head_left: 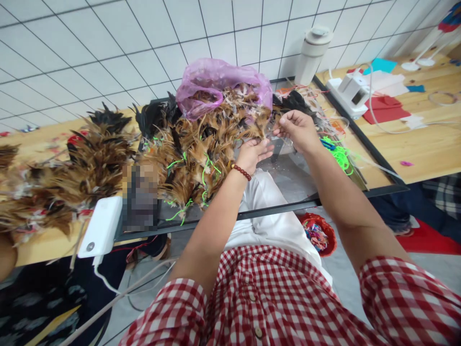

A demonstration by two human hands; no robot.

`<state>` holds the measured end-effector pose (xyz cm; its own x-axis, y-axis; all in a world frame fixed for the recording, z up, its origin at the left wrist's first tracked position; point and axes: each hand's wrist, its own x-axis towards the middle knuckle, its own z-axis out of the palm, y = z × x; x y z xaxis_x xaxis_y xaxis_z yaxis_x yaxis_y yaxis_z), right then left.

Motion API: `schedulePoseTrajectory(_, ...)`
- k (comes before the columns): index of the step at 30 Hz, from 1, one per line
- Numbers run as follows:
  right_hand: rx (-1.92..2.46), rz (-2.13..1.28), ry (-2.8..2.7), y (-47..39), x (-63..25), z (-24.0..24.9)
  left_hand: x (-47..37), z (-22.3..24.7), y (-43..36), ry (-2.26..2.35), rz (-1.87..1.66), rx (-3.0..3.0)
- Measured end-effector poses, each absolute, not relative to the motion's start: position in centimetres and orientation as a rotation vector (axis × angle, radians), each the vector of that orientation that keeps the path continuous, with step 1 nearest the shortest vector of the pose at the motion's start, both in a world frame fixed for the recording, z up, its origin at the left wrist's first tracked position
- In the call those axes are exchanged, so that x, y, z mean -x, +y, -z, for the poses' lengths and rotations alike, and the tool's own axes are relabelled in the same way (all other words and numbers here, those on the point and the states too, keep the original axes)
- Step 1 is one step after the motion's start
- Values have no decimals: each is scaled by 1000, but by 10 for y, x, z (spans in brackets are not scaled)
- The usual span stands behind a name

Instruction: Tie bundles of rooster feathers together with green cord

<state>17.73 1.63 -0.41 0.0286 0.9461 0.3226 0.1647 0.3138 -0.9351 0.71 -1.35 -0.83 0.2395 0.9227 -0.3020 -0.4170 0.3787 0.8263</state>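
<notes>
My left hand [253, 154], with a dark red bead bracelet on its wrist, is closed at the thumb and fingers on a small brown feather tuft [258, 129]. Close by on the right, my right hand [298, 129] pinches at the fingertips; whatever is between them is too small to make out. Brown feather bunches [201, 144], some tied with bright green string [205, 170], cover the left of a dark-framed clear-topped panel [284, 173]. Behind my hands, a pink plastic bag [223, 72] lies open with more brown feathers at its mouth.
A white lidded bottle [312, 55] stands against the tiled wall. Green cord [340, 156] lies right of my right arm. A white power bank [101, 226] with a cable rests at the left front edge. Below the panel is a red basket [333, 240]. More feather bunches [97, 158] lie left.
</notes>
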Motion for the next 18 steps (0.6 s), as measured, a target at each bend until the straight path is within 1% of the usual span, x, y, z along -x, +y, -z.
schedulePoseTrajectory(4,1110,-839,-1353,25,-185,13,-8,9,-11,1000,-1125,-701)
schedulePoseTrajectory(7,1167,-786,-1409,35,-194,25,-7,9,-7,1001,-1209,-666)
schedulePoseTrajectory(9,1240,-617,-1479,39,-198,30,-6,10,-5,989,-1254,-648)
schedulePoseTrajectory(12,1372,-248,-1594,36,-199,32,-5,13,-2,994,-1328,-629)
schedulePoseTrajectory(13,1413,-174,-1652,33,-198,31,-4,15,-1,1007,-1350,-622)
schedulePoseTrajectory(18,1597,-159,-1999,22,-179,32,-4,18,4,1080,-1421,-605)
